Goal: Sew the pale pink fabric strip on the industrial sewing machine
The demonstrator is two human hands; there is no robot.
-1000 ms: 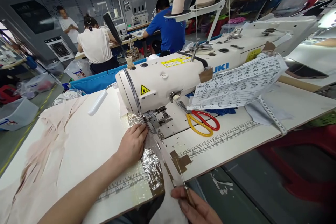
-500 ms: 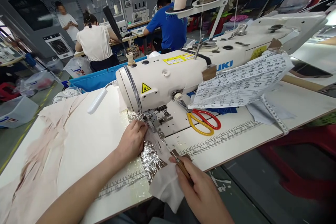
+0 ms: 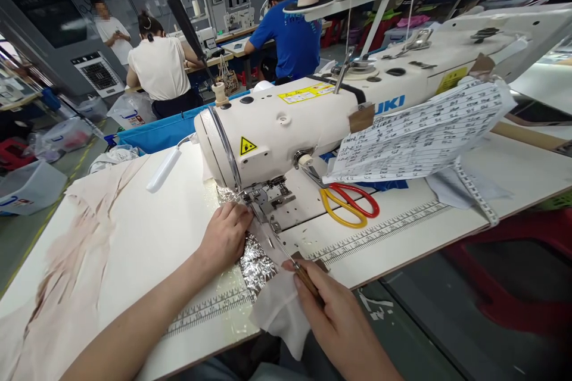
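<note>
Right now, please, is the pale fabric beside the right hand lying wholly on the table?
No, it is partly off: beside the right hand, the pale fabric hangs past the front edge of the table.

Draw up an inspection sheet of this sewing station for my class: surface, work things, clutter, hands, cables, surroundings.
Surface: white table with printed ruler strips.
Work things: pale fabric hanging over the front edge; wooden-handled tool; sewing machine.
Clutter: scissors with red and yellow handles; handwritten sheet; pale pink cloth at the left; measuring tape.
Left hand: beside the needle area, apparently on the fabric; grip unclear.
Right hand: closed around the tool.
Cables: thin cord at a white stick-shaped device.
Surroundings: two seated co-workers, one standing; plastic bin; scraps below the table edge.
</note>
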